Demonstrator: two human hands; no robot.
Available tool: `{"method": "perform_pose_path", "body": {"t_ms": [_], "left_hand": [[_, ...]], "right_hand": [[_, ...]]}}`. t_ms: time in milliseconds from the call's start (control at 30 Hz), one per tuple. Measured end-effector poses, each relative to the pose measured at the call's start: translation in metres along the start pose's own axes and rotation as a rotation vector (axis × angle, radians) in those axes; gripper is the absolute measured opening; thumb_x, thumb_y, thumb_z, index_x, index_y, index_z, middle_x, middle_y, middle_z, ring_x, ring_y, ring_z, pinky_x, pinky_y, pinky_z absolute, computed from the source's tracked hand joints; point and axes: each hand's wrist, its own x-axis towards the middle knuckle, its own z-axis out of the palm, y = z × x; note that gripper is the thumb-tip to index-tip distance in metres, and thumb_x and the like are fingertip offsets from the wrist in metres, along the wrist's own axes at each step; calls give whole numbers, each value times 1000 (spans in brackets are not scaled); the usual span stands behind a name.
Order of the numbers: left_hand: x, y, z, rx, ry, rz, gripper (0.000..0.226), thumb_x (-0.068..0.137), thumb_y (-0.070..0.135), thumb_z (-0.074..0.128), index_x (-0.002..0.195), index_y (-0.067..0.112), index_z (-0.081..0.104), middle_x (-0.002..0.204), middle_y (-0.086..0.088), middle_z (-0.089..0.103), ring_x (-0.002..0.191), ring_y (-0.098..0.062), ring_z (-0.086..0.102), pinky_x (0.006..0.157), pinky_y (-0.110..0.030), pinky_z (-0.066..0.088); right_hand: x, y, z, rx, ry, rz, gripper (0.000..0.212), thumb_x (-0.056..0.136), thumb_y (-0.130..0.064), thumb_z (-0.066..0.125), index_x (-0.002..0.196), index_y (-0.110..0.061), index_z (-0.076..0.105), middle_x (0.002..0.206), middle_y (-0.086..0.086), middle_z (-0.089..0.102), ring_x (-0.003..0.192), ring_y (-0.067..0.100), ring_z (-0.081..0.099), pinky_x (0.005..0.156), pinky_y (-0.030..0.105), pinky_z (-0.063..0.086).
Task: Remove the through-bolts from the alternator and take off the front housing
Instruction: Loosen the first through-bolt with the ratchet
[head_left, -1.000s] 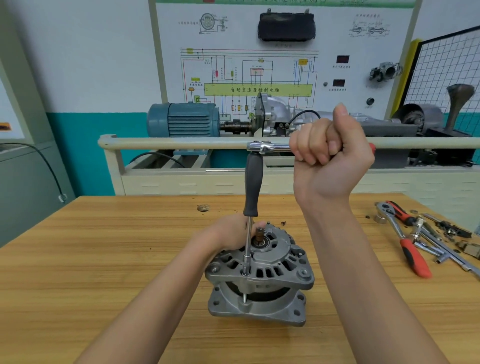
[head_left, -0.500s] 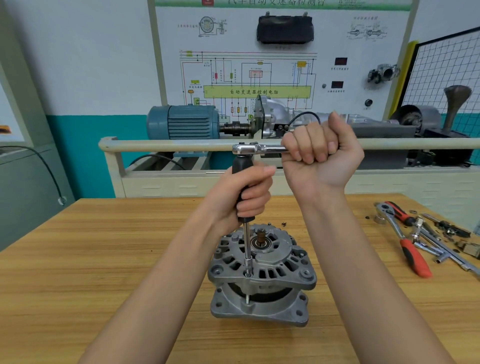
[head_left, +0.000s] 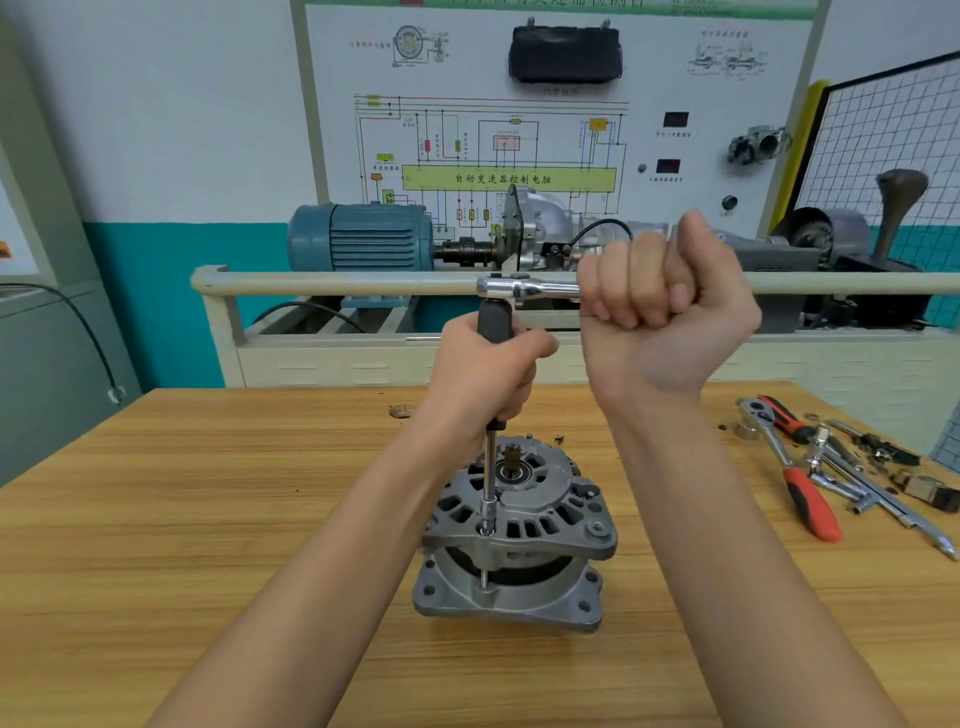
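Alternator (head_left: 514, 540) is stood upright at the centre of the wooden table (head_left: 208, 519), its shaft axis vertical and the front housing (head_left: 540, 499) uppermost. A long extension bar (head_left: 490, 467) is set vertically on a through-bolt (head_left: 484, 577) at the housing's 7 o'clock edge. The bar's black grip is grasped by the left hand (head_left: 483, 384); the ratchet handle (head_left: 524, 287), pointing toward 3 o'clock, is clenched in the right hand (head_left: 660, 312). Loose tools (head_left: 810, 467) are scattered at 3 o'clock.

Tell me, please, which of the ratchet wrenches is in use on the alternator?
The chrome ratchet wrench gripped in the right hand, atop the black-handled extension the left hand holds; the red-and-black-handled ratchets lie untouched on the wooden table.
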Motion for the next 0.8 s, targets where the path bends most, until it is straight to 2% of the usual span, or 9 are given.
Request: {"method": "perform_pose_path", "body": {"t_ms": [133, 200, 267, 333, 400, 500, 600, 700, 800], "left_hand": [[1, 8, -4, -69, -223, -74, 38, 84, 7, 61, 51, 18, 45, 42, 3, 35, 34, -12, 29, 37, -17, 26], [3, 12, -3, -100, -289, -144, 39, 81, 12, 62, 50, 18, 40, 40, 4, 31, 32, -10, 27, 37, -18, 23], [4, 14, -2, -118, -314, -196, 43, 76, 19, 63, 45, 21, 33, 36, 6, 24, 29, -8, 20, 34, -17, 16], [4, 13, -3, -122, -300, -205, 48, 78, 18, 60, 42, 23, 28, 35, 7, 20, 28, -7, 16, 34, -15, 13], [1, 12, -3, -100, -208, -167, 54, 87, 10, 54, 41, 24, 27, 35, 7, 20, 28, -8, 14, 34, -13, 14], [-2, 9, 1, -58, -38, -92, 59, 88, 5, 50, 38, 27, 29, 36, 7, 21, 29, -9, 14, 35, -12, 16], [-3, 8, 7, -45, 92, -45, 57, 85, 1, 49, 35, 23, 32, 35, 6, 24, 29, -9, 14, 36, -11, 17], [-4, 7, 7, -25, 119, -20, 44, 86, 1, 52, 51, 18, 32, 35, 7, 25, 30, -10, 16, 36, -13, 18], [-5, 7, -1, -48, -7, -13, 41, 87, 3, 57, 55, 16, 35, 38, 5, 29, 32, -10, 21, 36, -16, 21]], "right_hand": [[13, 0, -29, 496, 303, 238, 48, 82, -13, 42, 35, -16, 31, 31, -4, 22, 38, 9, 9, 36, 22, 20], [17, 4, -35, 617, 386, 268, 48, 82, -12, 43, 36, -16, 29, 30, -3, 21, 39, 8, 8, 35, 21, 19], [15, 5, -33, 596, 395, 253, 48, 81, -12, 43, 35, -16, 29, 31, -4, 21, 39, 8, 8, 35, 22, 19], [10, 1, -24, 490, 328, 209, 48, 82, -13, 42, 35, -16, 32, 31, -5, 23, 38, 10, 9, 37, 22, 20], [3, -2, -12, 276, 197, 133, 51, 85, -13, 41, 35, -18, 35, 32, -6, 25, 38, 11, 12, 39, 22, 22], [-13, 2, 13, -125, -34, -97, 48, 87, -7, 40, 42, -22, 32, 36, -4, 24, 36, 9, 20, 44, 23, 20], [-24, 12, 27, -338, -107, -272, 40, 83, -8, 48, 47, -20, 34, 39, -5, 29, 37, 9, 26, 47, 23, 22], [-16, 7, 23, -237, -114, -204, 47, 85, -3, 41, 44, -21, 30, 38, -3, 22, 35, 8, 24, 45, 21, 21], [0, -3, 5, 44, 36, 36, 53, 87, -9, 38, 36, -21, 34, 34, -4, 19, 36, 10, 15, 40, 21, 21]]}}
